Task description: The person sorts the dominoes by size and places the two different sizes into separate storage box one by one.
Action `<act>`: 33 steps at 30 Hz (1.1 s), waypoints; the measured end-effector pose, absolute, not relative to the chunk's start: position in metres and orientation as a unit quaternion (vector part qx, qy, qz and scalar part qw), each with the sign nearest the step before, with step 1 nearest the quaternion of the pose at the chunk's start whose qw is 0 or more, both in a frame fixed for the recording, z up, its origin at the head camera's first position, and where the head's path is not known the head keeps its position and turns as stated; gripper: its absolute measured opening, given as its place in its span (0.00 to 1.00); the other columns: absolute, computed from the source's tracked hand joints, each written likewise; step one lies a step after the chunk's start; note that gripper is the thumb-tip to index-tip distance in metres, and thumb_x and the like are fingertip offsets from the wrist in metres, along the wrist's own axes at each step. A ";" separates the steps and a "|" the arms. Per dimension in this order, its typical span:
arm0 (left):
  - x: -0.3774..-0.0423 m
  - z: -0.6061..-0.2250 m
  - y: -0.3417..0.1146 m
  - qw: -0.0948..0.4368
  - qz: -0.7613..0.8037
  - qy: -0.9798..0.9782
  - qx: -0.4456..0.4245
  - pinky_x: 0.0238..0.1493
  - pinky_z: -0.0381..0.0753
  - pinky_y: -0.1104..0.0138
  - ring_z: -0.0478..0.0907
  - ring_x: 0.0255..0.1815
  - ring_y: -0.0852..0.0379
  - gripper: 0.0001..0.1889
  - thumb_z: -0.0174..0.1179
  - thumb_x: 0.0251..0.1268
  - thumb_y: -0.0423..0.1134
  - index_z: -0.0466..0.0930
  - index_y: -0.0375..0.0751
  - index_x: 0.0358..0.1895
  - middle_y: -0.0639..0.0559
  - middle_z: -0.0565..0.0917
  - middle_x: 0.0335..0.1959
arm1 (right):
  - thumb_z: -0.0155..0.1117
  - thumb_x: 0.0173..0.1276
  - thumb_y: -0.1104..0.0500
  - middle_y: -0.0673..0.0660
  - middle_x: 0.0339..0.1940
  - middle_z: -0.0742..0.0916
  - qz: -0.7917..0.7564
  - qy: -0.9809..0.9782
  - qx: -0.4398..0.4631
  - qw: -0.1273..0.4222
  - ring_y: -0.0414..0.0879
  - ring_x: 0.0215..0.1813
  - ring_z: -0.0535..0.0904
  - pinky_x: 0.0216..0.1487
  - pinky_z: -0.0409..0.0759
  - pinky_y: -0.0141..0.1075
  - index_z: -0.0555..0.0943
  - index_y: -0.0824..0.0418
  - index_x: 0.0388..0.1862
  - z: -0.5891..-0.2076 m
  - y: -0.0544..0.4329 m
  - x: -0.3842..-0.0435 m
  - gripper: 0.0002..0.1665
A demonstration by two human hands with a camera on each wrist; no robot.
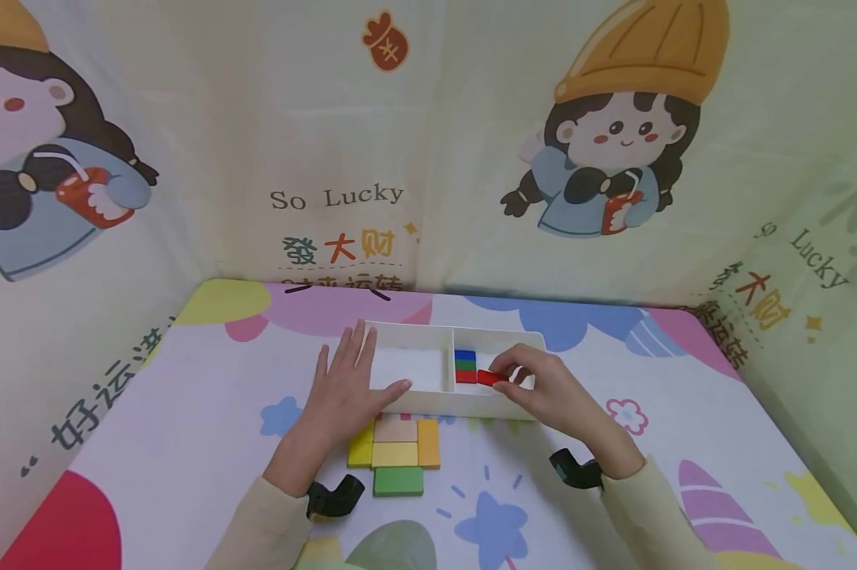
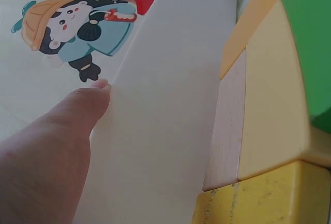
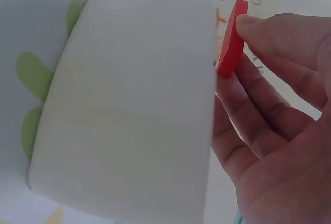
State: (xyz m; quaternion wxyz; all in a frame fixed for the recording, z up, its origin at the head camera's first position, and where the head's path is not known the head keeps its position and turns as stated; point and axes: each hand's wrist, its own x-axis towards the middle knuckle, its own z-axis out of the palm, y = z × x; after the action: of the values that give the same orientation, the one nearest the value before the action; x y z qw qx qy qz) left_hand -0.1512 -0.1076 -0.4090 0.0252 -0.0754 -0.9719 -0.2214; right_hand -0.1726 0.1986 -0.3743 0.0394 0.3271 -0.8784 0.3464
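Over white tray [image 1: 464, 404], red block [image 1: 488, 378], long axis sideways, right fingers [image 3: 256, 118] pinching it, left fingers [image 1: 356, 344] spread

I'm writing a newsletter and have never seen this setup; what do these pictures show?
There is no robot: a person works with bare hands. The wide picture comes from a camera worn on the head, looking forward and down; the two close ones come from a dark camera on each wrist. On a patterned tabletop stands a white divided tray. The left hand rests at its left end, fingers spread. The right hand pinches a small red block at the right compartment, where a blue block, a green block and another red block lie. Outside the tray, nearer the person, lie a yellow block, an orange block, a cream block, a pinkish block and another green block.
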 end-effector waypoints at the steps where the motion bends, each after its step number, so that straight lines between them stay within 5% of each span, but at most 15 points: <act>1: -0.151 -0.409 -0.108 0.025 -0.222 -0.972 -0.075 0.78 0.34 0.37 0.35 0.83 0.42 0.54 0.52 0.63 0.71 0.40 0.42 0.81 0.45 0.38 0.83 | 0.72 0.61 0.67 0.49 0.41 0.86 0.344 -0.881 0.322 0.033 0.41 0.41 0.81 0.43 0.85 0.34 0.83 0.57 0.44 -0.374 0.197 -0.175 0.13; 33: -0.149 -0.408 -0.106 0.026 -0.214 -0.974 -0.068 0.78 0.35 0.38 0.36 0.83 0.43 0.54 0.53 0.62 0.71 0.41 0.42 0.80 0.45 0.39 0.83 | 0.73 0.60 0.64 0.51 0.33 0.84 0.291 -0.898 0.299 -0.139 0.43 0.37 0.76 0.40 0.81 0.31 0.82 0.58 0.37 -0.390 0.160 -0.220 0.09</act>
State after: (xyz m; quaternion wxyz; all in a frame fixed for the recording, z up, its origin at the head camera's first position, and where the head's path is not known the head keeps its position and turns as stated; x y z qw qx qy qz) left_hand -0.1494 -0.1060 -0.4084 0.0264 -0.0675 -0.9742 -0.2139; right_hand -0.2202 0.1599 -0.3895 -0.1390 0.2994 -0.8981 0.2905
